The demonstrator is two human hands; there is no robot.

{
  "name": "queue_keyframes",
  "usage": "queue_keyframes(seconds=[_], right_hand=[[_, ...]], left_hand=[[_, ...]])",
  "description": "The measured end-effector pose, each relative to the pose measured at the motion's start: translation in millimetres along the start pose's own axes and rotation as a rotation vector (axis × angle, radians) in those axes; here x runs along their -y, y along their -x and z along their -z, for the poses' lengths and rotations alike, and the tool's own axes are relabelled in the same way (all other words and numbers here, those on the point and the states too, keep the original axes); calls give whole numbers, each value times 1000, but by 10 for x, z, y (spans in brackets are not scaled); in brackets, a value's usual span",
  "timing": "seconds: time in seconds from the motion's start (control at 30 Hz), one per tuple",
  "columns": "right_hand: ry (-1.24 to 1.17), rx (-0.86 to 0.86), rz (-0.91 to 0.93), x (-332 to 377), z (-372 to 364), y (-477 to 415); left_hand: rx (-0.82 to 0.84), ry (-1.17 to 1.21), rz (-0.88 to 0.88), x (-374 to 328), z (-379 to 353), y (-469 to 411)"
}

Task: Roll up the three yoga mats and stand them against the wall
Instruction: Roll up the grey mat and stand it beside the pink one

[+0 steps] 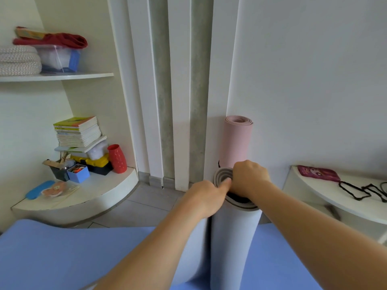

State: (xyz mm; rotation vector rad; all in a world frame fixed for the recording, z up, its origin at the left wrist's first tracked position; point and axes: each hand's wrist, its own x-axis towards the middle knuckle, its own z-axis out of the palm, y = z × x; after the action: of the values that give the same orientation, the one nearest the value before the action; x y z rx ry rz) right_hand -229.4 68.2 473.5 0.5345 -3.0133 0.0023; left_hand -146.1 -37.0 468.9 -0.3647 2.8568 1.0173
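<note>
The left hand (pixel 205 197) and right hand (pixel 249 176) both clench the top of the grey mat (pixel 232 237), which stands upright just before the pink mat (pixel 236 143) at the wall (pixel 303 80). Its outer layer looks slack; let go, it could unwind or topple, knocking the pink mat.

pink mat (pixel 236 143) rolled upright against wall (pixel 293 80); grey mat (pixel 232 237) rolled upright, perhaps touching it; blue mat (pixel 62 254) flat.
</note>
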Motion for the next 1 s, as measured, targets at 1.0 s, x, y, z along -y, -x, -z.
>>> queue_keyframes(seconds=[1.0], right_hand=[[140, -17, 160, -146, 18, -65]], left_hand=[[31, 5, -16, 126, -75, -30]])
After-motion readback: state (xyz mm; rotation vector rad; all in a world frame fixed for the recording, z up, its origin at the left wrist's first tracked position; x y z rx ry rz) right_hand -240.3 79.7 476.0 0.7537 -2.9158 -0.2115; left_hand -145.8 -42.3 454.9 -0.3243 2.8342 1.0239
